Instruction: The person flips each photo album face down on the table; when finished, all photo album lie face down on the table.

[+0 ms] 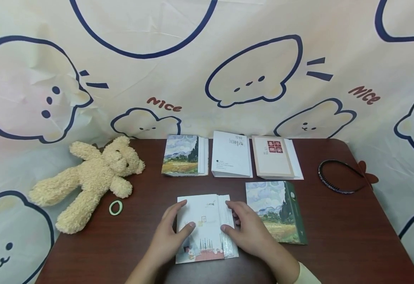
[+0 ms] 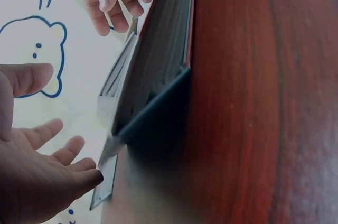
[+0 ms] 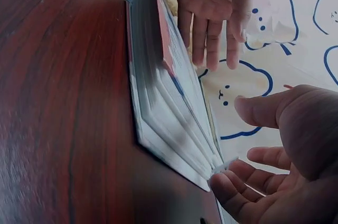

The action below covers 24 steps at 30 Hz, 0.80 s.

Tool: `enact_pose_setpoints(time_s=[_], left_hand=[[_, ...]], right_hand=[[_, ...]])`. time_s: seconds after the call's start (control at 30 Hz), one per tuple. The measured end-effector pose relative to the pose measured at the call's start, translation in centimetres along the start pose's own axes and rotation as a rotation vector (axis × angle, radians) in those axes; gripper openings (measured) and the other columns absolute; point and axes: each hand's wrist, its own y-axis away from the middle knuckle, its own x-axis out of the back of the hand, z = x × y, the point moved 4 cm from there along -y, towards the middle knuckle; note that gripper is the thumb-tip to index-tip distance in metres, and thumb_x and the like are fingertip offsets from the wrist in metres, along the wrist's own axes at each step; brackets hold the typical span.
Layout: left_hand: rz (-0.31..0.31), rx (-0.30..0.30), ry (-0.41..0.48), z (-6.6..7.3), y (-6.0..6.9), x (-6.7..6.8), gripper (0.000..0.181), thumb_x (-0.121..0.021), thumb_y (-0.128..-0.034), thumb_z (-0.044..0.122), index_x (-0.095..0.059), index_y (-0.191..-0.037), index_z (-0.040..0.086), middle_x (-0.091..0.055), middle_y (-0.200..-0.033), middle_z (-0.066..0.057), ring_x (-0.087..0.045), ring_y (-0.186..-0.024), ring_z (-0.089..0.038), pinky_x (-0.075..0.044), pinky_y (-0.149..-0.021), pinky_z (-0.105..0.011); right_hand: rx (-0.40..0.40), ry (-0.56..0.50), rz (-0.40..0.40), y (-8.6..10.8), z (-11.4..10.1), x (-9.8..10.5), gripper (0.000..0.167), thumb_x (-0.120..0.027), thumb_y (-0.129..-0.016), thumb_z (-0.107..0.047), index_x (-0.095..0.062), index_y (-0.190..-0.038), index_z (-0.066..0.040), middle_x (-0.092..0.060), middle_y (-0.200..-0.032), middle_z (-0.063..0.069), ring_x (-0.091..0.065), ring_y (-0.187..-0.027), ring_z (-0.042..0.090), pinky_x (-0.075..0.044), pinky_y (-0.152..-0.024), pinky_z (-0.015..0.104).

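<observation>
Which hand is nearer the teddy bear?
Left. The left hand is at the front white album, right of the teddy bear; the right hand is farther, at the album's right side.

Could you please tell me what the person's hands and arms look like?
Both the left hand and right hand are bare, with no gloves, rings or cables visible. A plain, pale cream sleeve covers part of the right arm; no sleeve shows on the visible left arm.

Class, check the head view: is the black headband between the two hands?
No: the white-covered album lies between the left hand and right hand; the black headband lies farther right.
</observation>
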Motion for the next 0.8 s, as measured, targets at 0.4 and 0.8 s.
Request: enact_pose_setpoints(time_s=[0.4,0.8], left_hand=[[-0.023,0.041,0.084,-1.0,0.0,0.4,0.07,-0.077,-0.0947,0.014,-0.044,-0.156,0.011,-0.033,-0.16,-0.018,-0.041,-0.145,-0.04,-0.043,-0.111,-0.055],[-0.064,0.192,0.091,-2.1,0.2,-0.1,0.079,-0.079,-0.0938,0.022,-0.036,-0.16,0.016,-0.045,-0.149,-0.025,-0.06,-0.123,-0.037,-0.059,-0.081,-0.041]], right_hand=[[0.006,0.064,-0.1,-0.3,-0.5,-1.5,0.071,-0.082,-0.088,-0.031,-0.054,-0.149,-0.008,-0.057,-0.144,0.011,-0.065,-0.111,0.023,-0.055,-0.093,0.044],[0.031,0.122,-0.103,-0.6,-0.6,-2.2,0.073,-0.082,-0.087,-0.034,-0.054,-0.149,-0.007,-0.057,-0.147,0.012,-0.052,-0.135,0.034,-0.044,-0.11,0.053]])
